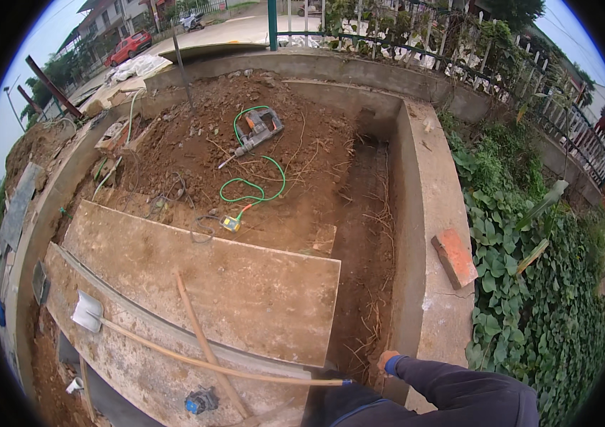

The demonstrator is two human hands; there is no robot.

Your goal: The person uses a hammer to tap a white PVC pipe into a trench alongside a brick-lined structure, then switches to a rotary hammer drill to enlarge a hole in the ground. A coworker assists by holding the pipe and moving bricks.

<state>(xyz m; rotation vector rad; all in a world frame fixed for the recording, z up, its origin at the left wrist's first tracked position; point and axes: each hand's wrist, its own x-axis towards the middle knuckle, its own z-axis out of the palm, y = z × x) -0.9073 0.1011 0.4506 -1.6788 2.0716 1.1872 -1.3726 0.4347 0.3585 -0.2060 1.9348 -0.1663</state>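
My right hand [387, 361], at the end of a dark sleeve with a blue cuff, is low beside the inner face of the concrete wall [427, 320]. Its fingers look curled, and whatever may be inside them is hidden. Thin roots [375, 320] hang along the trench just beyond it. My left hand does not show. Left of my dark-trousered legs lies a shovel [87, 313], its long wooden handle ending in blue close to me. A second wooden handle [199, 331] lies across it on the boards.
A demolition hammer [263, 128] rests on the soil mound, beside a green cable [274, 192] and a yellow socket box [231, 223]. Large boards [245, 292] cover the left side. A brick [454, 257] sits on the wall; leafy vines [523, 285] grow beyond.
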